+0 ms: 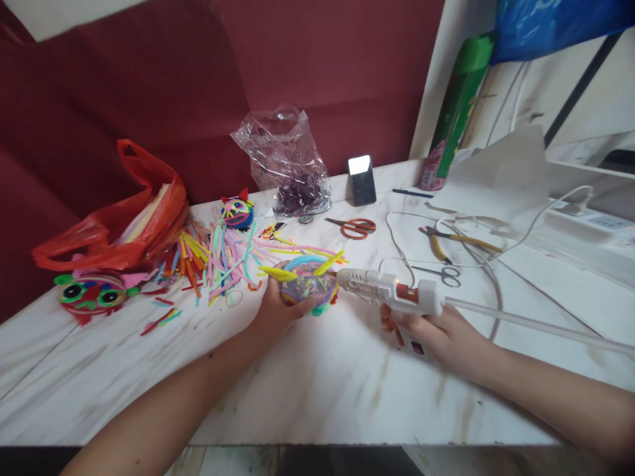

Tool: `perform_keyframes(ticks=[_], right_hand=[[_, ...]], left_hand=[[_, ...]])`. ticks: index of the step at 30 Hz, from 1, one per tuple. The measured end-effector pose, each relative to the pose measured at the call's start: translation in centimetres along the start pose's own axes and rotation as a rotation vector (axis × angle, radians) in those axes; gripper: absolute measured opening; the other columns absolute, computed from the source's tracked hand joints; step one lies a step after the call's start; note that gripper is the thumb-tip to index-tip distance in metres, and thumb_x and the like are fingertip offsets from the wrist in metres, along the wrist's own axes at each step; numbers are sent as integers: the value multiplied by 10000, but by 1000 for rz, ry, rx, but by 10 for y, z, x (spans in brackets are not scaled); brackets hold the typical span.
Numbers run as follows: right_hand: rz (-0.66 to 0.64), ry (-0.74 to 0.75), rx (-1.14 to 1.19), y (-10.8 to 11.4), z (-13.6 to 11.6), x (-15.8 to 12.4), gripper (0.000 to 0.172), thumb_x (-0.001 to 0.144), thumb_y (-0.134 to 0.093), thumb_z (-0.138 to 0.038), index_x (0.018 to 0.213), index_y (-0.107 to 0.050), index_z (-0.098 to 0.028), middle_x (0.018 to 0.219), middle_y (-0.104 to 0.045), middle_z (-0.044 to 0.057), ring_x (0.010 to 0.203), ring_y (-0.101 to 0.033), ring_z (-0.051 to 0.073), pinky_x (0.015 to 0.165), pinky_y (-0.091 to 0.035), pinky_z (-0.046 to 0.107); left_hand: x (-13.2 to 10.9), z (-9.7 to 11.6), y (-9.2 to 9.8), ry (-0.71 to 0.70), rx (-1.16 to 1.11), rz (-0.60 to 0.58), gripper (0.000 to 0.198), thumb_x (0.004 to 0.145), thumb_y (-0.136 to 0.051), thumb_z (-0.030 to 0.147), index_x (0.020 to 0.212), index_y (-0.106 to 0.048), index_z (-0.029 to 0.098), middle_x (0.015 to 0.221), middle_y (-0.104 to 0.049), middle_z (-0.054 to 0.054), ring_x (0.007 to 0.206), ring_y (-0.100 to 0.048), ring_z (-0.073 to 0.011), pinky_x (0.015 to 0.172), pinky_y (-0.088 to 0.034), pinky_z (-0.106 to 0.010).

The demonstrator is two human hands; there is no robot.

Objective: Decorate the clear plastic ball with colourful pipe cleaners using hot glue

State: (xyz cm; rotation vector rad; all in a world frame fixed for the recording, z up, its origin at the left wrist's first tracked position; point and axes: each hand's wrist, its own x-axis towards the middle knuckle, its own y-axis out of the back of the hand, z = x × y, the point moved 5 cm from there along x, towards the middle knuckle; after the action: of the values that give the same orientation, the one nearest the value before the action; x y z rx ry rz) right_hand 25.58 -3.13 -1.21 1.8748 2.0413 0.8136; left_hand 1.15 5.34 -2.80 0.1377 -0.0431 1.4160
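Observation:
My left hand (284,301) is closed around a round, colourful pipe-cleaner craft (308,285) with two yellow ear-like pieces on top. Gripped in my right hand (436,328) is a white hot glue gun (374,284), its nozzle touching or very close to the craft's right side. A long clear glue stick (526,320) runs out of the back of the gun. Loose pipe cleaners (231,261) in many colours lie left of the craft. Two finished-looking animal faces, one blue and yellow (238,213) and one red and green (94,294), sit farther left.
A red plastic bag (149,218) and a clear bag with purple bits (300,188) stand at the back. Orange-handled scissors (354,228), small scissors (446,274), pliers (446,237), a phone-like device (362,180), a green spray can (456,112) and a power strip (592,221) with cables are around.

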Motion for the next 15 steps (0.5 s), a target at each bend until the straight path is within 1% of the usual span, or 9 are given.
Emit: perform_keyframes(ticks=[5,10,13,15], right_hand=[[25,-13,-11,0,5,2,337,837,-416,-403,706,-656,-207,739,-698,47,725,-643,227,676,-515,344],[13,-11,27,-1,7,2,317,850,-423,-401,719,-636,-206,706,-677,38,709,-633,217,666,-512,324],[-28,36,101,-1,5,1,312,870,-414,-397,747,-627,-204,723,-663,38,697,-626,210,660,-515,317],[-37,73,134,2,3,0,332,895,-396,-404,789,-639,-205,728,-660,42,692,-622,210,667,-516,319]], left_hand=[[1,-4,3,20,1,11,724,547,-866,291,1168,-501,221,1242,-618,-111,1134,-610,-300,870,-540,-401],[3,-7,5,8,-43,-22,710,555,-867,264,1155,-491,222,1242,-626,-101,1132,-617,-289,877,-545,-393],[5,-9,7,32,-63,-36,664,554,-871,288,1104,-502,230,1214,-643,-91,1116,-627,-288,882,-545,-404],[7,-9,9,48,-99,-40,668,553,-871,308,1106,-503,232,1211,-647,-91,1111,-632,-293,883,-545,-408]])
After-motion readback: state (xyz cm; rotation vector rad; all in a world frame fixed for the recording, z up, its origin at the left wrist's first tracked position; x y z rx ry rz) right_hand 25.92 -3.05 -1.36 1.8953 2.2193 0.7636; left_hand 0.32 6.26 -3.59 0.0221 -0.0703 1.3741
